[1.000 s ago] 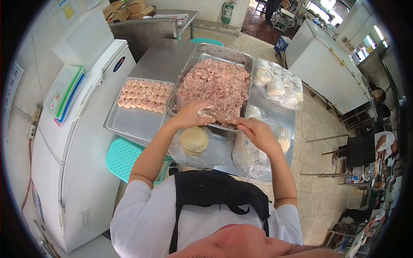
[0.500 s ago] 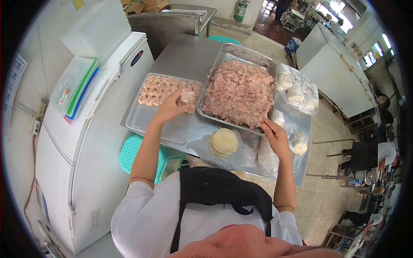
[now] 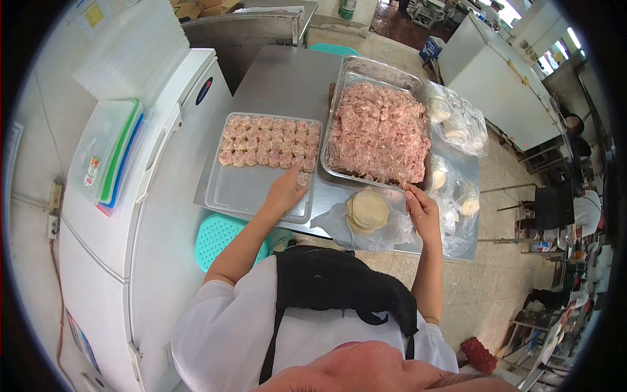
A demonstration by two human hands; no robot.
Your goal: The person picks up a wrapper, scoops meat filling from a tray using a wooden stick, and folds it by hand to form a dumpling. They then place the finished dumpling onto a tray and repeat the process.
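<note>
In the head view, a dumpling (image 3: 303, 178) has been lowered into the tray (image 3: 251, 189) at eleven o'clock, apparently beginning another row; it is lightly enclosed by the left hand's (image 3: 283, 195) parted thumb and fingers. By the right hand (image 3: 424, 214), a thin, mostly hidden tool (image 3: 404, 186) is pinched at one o'clock, beside the meat (image 3: 375, 130).

Bright daylight top right, fisheye curvature, black vignetted corners

White freezer (image 3: 173, 189) stands beside the metal table (image 3: 274, 78).
</note>
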